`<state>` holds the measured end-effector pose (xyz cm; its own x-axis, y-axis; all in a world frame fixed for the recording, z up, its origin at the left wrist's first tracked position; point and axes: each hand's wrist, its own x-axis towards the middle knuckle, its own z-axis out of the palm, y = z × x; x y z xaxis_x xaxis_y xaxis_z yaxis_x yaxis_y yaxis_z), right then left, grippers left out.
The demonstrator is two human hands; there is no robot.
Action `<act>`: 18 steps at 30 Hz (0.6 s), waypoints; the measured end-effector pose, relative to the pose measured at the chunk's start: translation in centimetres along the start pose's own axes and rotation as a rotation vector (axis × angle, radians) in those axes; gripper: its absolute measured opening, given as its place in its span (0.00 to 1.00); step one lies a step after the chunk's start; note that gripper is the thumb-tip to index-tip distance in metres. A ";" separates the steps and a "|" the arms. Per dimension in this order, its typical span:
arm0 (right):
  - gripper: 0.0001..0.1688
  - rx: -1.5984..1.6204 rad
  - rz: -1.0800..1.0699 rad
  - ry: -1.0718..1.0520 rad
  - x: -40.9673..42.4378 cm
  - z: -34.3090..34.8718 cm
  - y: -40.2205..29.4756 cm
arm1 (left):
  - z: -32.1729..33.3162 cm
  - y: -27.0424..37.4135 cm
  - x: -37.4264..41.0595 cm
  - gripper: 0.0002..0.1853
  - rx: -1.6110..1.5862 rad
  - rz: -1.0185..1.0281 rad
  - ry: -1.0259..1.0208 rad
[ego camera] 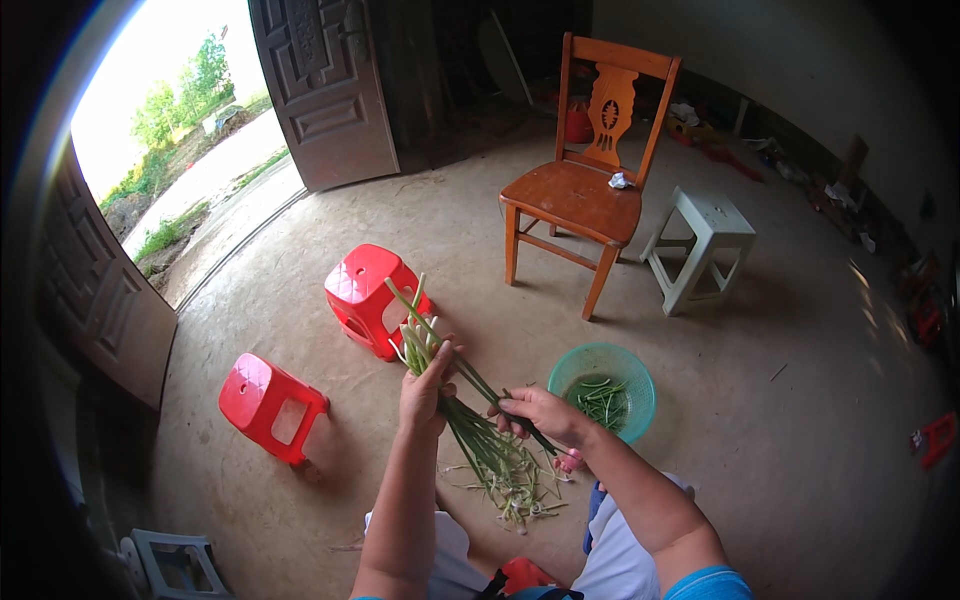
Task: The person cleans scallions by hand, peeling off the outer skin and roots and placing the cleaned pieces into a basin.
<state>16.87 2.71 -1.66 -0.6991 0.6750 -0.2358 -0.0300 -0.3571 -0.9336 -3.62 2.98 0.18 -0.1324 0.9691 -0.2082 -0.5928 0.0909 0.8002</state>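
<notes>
My left hand (426,391) grips a bunch of green scallion-like stalks (472,431). Their pale ends point up and away, and the dark green leaves hang towards my lap. Between the fingers of my right hand (544,412) are the green ends of a few longer stalks (469,369), which slant past my left hand. On the floor below lies a loose pile of trimmings (525,487), partly hidden by the bunch. A green plastic colander (640,384) stands just beyond my right hand, with cut green pieces (602,401) in it.
Two red plastic stools (369,279) (251,390) stand ahead on the left. Farther off are a wooden chair (574,199) with crumpled paper (619,181) on its seat and a pale plastic stool (709,217). A grey stool (176,562) is at lower left. Double doors (330,112) open outside.
</notes>
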 end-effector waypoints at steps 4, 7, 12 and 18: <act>0.15 0.008 0.025 0.004 -0.3 0.0 -0.1 | -0.4 0.4 0.2 0.17 0.026 0.027 0.036; 0.15 -0.008 0.039 0.050 -0.3 0.0 -0.1 | -0.5 0.4 0.2 0.15 0.023 0.044 0.049; 0.14 -0.010 0.042 0.255 0.2 -0.4 0.0 | -0.1 -0.1 -0.1 0.10 -0.001 0.079 0.070; 0.13 0.037 0.095 0.377 1.0 -1.3 0.7 | 0.9 -1.1 -0.2 0.09 -0.023 0.118 0.095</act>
<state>17.06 3.96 -2.88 -0.3882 0.8255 -0.4097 -0.0080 -0.4475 -0.8942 -2.23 2.86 -0.14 -0.2766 0.9464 -0.1668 -0.5864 -0.0287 0.8095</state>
